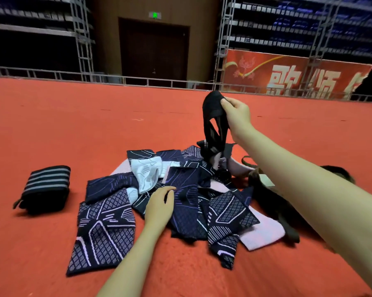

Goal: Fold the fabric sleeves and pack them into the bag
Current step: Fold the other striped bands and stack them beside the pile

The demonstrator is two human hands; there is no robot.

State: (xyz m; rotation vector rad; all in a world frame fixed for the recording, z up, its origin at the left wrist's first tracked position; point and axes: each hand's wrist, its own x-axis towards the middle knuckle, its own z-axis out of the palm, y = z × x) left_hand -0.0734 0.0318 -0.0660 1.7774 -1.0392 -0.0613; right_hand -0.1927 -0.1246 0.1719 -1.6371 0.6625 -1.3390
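Under everything runs the red carpet floor (52, 129), and on it, dead ahead of me, sprawls the heap of fabric sleeves (189, 202), dark navy with pale line patterns and a few white and pink ones mixed in, none of them folded as far as I can judge. At about nine o'clock from the heap, well apart from it, sits a striped black bag (44, 188); at three o'clock lies a dark brownish bag (272, 202), touching the heap's edge, and I cannot tell which one is meant for packing. My right hand (237, 115) is raised at one o'clock above the heap, its fingers (224, 102) pinching the top end of a black sleeve (212, 121), which hangs with its long axis nearly vertical, its lower end reaching the heap. My left hand (159, 203) rests on the near middle of the heap, fingers loose and gripping nothing. The free lower end lies toward one o'clock from that left hand, which is the nearer one to it, so I judge it should rise to catch that end for the fold.
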